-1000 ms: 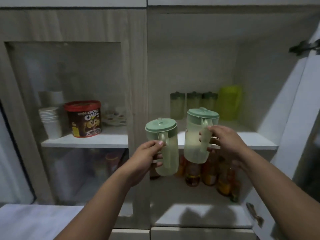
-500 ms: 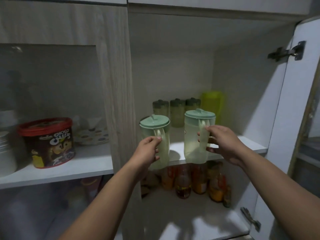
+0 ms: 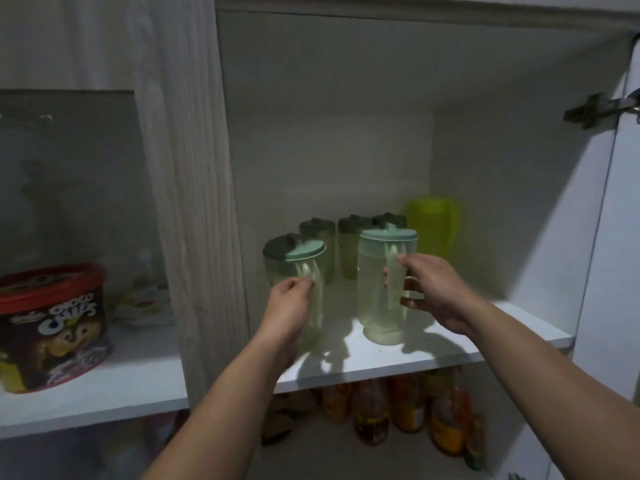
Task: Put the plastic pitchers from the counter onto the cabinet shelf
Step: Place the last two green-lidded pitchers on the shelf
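Two pale green plastic pitchers with teal lids are over the white cabinet shelf [image 3: 433, 355]. The left pitcher [image 3: 287, 268] is held by its handle in my left hand [image 3: 289, 306], near the wooden divider. The right pitcher [image 3: 375, 289] has its base on the shelf, upright, and my right hand [image 3: 433, 292] grips its handle. Whether the left pitcher's base touches the shelf is hidden by my hand.
Three similar dark-lidded pitchers [image 3: 349, 244] and a bright green pitcher [image 3: 434, 226] stand at the back of the shelf. The open cabinet door [image 3: 613, 271] is at the right. Bottles [image 3: 408, 407] fill the shelf below. A Choco Chips tub [image 3: 52, 327] sits behind glass at left.
Both hands have moved forward and carried the pitchers into the cabinet, over the shelf. The right pitcher now rests on the shelf. The view has come closer.
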